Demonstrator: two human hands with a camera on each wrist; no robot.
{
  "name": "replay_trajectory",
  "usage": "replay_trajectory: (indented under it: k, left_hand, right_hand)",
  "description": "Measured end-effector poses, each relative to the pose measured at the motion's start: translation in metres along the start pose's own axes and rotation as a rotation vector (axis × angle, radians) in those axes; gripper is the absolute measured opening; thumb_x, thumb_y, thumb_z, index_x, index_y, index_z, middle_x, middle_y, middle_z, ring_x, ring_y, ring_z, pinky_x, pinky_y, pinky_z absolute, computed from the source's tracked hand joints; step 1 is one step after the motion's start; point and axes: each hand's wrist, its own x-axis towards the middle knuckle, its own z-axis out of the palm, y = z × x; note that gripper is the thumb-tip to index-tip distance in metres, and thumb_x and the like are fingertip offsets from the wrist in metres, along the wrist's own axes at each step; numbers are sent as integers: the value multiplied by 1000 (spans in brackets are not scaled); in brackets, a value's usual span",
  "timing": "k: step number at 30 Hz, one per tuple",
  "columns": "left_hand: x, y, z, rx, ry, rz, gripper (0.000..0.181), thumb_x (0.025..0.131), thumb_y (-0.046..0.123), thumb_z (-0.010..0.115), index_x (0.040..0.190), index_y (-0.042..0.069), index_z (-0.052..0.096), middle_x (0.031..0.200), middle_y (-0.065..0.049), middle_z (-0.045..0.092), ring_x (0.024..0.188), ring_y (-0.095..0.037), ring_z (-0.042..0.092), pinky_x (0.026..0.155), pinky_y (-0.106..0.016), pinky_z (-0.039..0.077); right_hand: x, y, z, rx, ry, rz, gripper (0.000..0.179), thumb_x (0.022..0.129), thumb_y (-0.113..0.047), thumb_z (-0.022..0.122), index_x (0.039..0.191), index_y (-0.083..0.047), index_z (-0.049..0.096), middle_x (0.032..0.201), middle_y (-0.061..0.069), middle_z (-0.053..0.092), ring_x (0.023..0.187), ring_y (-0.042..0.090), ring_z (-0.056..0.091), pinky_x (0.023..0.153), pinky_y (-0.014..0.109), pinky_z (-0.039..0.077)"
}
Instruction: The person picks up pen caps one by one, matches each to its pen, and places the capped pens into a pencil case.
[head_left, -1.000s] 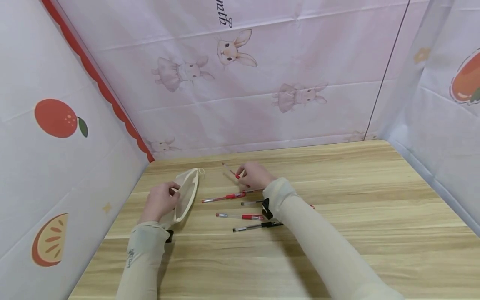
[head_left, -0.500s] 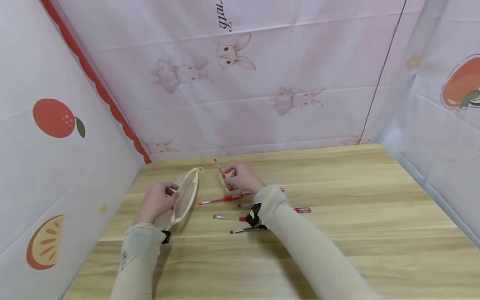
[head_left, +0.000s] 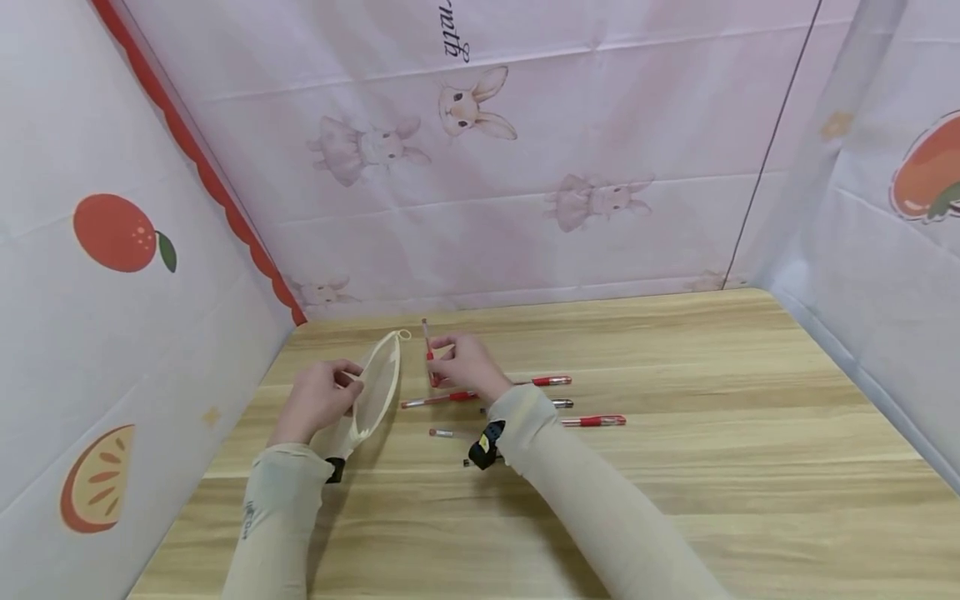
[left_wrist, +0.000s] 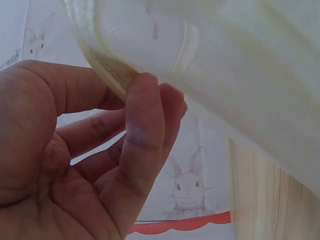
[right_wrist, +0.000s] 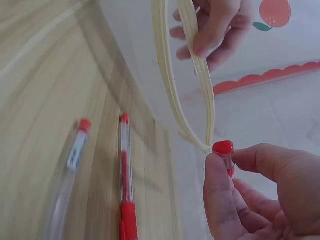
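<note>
A pale cream zipper pouch (head_left: 377, 385) of translucent mesh gapes open above the left of the table. My left hand (head_left: 321, 402) pinches its rim between thumb and fingers, as the left wrist view shows up close. Just right of the pouch mouth, my right hand (head_left: 467, 367) pinches a red pen (head_left: 430, 357) that stands nearly upright. In the right wrist view the pen's red end (right_wrist: 223, 147) shows between thumb and finger, near the end of the pouch's zipper. More red pens (head_left: 602, 421) lie on the table below, partly hidden by the right forearm.
The pens lie on a wood-grain table (head_left: 720, 375). A black-capped pen (head_left: 562, 403) is among them. A pink rabbit-print sheet (head_left: 510, 233) hangs behind, with a fruit-print sheet (head_left: 45, 333) on the left side. A black strap (head_left: 487, 446) sits on the right wrist.
My right hand has moved left with the red pen towards the pouch, and the pen has turned from slanted to nearly upright. My left hand keeps holding the pouch in about the same place.
</note>
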Motion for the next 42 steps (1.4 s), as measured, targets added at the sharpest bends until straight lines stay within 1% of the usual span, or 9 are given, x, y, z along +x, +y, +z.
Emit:
replay_trajectory:
  k: [5,12,14,19,22,26,30,36,42]
  left_hand:
    - [0,4,1,-29,-13,-12,35,101,11,61,131,-3,68,111,-24,75,69,-15,75,66,-34,65]
    - [-1,6,1,-74,-26,-10,36,100,9,64,135,-2,67,113,-24,74,76,-19,74,73,-44,68]
    - [-2,7,1,-86,-26,-8,36,100,8,65,135,-1,67,113,-24,73,79,-20,73,73,-44,68]
    - [-2,10,2,-117,-32,-13,36,100,9,65,135,-1,67,112,-23,73,81,-22,73,74,-44,68]
    - [-2,11,3,-128,-35,-17,36,101,10,65,136,-1,67,112,-23,72,83,-22,73,75,-45,68]
    - [-1,10,3,-138,-32,-23,36,101,10,66,135,-1,67,112,-23,72,84,-23,74,76,-46,68]
    - [-1,8,3,-141,-29,-18,35,101,9,66,135,-1,67,111,-23,73,83,-22,74,76,-46,68]
    - [0,8,3,-141,-31,-3,35,101,9,65,134,-1,68,110,-22,73,80,-20,73,76,-46,68]
    - [-1,8,2,-140,-29,3,34,101,8,65,134,-1,68,108,-22,73,78,-19,73,73,-44,68]
  right_hand:
    - [-2,-4,10,-34,18,-15,38,99,-11,74,136,-4,67,97,11,76,69,13,72,66,24,59]
    - [-7,-9,25,80,-7,-5,37,100,-5,72,136,0,65,94,11,74,90,44,79,77,43,67]
    - [-8,-11,28,109,-12,5,37,100,-4,72,136,0,64,93,12,73,81,41,79,73,41,67]
    - [-12,-14,34,135,2,15,38,100,-5,72,136,0,64,92,13,73,60,16,70,61,29,64]
    - [-14,-17,39,145,3,14,39,100,-4,72,137,1,63,93,14,74,66,29,76,63,31,65]
    - [-19,-20,46,129,-12,25,39,100,-5,72,138,0,63,95,13,76,88,43,80,72,37,67]
    - [-22,-24,52,83,-16,35,39,101,-8,72,138,-2,63,95,10,73,87,40,80,74,38,67]
    - [-21,-28,59,72,-7,32,35,101,-7,73,134,-3,64,91,7,74,74,28,79,60,25,62]
    - [-20,-28,62,87,-28,27,35,103,-8,72,135,1,63,91,9,75,82,32,81,68,30,65]
